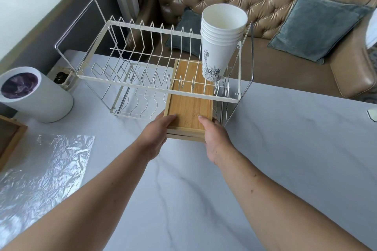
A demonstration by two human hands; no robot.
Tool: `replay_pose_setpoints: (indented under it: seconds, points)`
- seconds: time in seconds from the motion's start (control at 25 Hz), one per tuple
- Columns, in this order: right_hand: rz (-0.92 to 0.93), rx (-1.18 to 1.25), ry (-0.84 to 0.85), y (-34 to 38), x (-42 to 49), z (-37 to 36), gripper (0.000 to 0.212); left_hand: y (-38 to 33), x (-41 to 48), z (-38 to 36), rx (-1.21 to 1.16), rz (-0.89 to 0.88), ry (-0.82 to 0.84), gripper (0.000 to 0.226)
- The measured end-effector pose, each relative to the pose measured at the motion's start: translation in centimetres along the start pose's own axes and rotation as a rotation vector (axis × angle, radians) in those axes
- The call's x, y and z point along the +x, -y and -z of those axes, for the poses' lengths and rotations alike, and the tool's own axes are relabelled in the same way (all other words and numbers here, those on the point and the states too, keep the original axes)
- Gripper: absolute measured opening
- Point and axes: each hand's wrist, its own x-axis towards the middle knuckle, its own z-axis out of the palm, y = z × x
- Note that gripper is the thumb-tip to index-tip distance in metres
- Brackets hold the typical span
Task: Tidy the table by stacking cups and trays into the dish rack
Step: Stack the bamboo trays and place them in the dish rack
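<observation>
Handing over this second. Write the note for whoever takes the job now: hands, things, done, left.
Left hand and right hand: each grips a near corner of the wooden trays, thumbs on top.
Trays: partway into the lower tier of the dish rack, near end sticking out.
Done: paper cups stacked in the upper tier, right end.
Left: push the trays fully in; what looks like another tray sits at the left edge of the table.
</observation>
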Motion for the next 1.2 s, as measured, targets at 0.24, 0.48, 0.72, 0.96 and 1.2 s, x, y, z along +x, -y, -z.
replay_pose_setpoints:
  seconds: [0.24,0.48,0.72,0.96,1.2]
  points:
    - [0.075,-0.140,0.004,0.1,-0.8,0.6,0.011,-0.7,-1.3,0.4,0.259,-0.025,-0.078,0.014]
    - [0.422,-0.708,-0.118,0.1,-3.6,1.9,0.031,-0.1,-2.5,0.5,1.038,-0.339,-0.365,0.045]
    - [0.587,-1.163,-0.147,-0.7,-6.3,4.9,0.056,1.3,-4.7,0.6,1.293,-0.376,-0.403,0.066]
    - [0.576,-1.486,-0.006,-3.9,-10.1,11.8,0.077,7.3,-9.9,-0.5,1.368,-0.261,-0.450,0.093]
    - [0.578,-1.656,0.067,-7.3,-12.5,20.7,0.078,13.3,-15.4,-2.7,1.444,-0.142,-0.487,0.092]
